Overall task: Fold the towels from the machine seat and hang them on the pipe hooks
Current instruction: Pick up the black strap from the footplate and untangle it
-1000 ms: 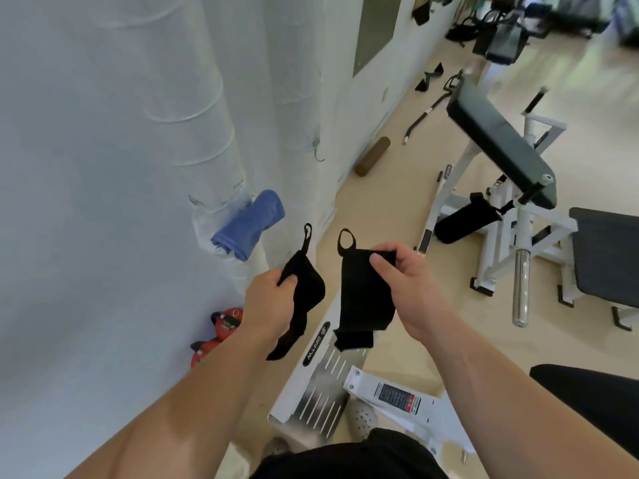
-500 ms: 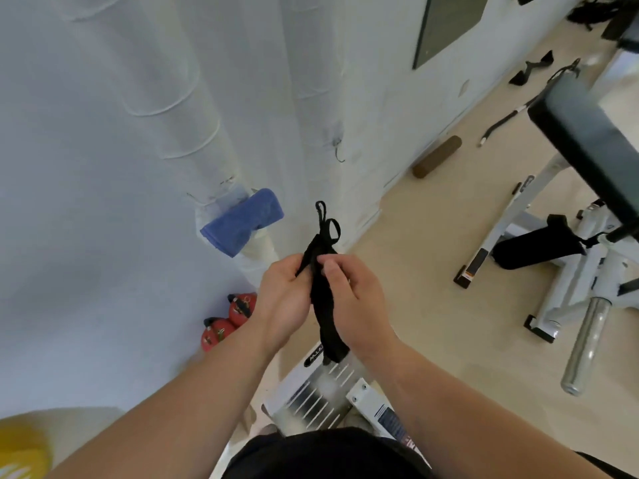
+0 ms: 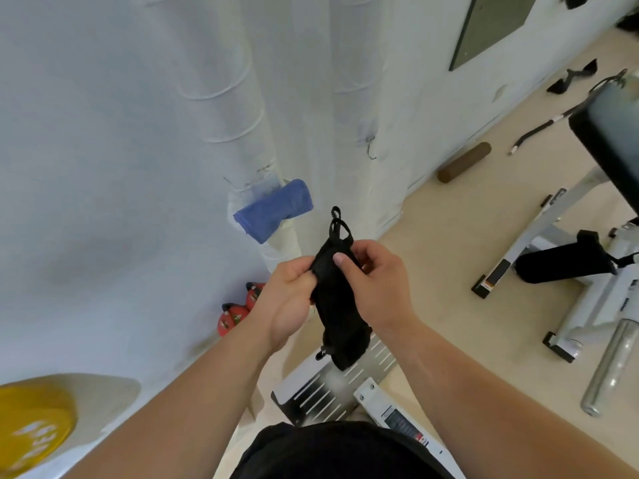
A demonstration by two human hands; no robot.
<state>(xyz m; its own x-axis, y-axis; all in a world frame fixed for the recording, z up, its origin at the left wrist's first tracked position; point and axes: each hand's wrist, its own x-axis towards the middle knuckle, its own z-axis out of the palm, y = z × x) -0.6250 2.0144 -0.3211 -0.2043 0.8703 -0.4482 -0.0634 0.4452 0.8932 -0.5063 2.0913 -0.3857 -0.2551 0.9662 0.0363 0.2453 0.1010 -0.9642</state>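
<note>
1. Left hand and right hand — both clasp the black towel, which is gathered into a narrow bundle between them. Its loops stand clear above the fingers.
2. Blue towel — already hung on the near pipe, just beyond the hands.
3. Free hook on the farther pipe. Folding appears nearly done; the next move calls for lifting the loops over this hook.

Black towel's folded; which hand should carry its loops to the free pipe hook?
Right, probably. The right hand pinches the black towel just under its loops and is nearer the bare hook; the left hand grips the towel's other side.
</note>
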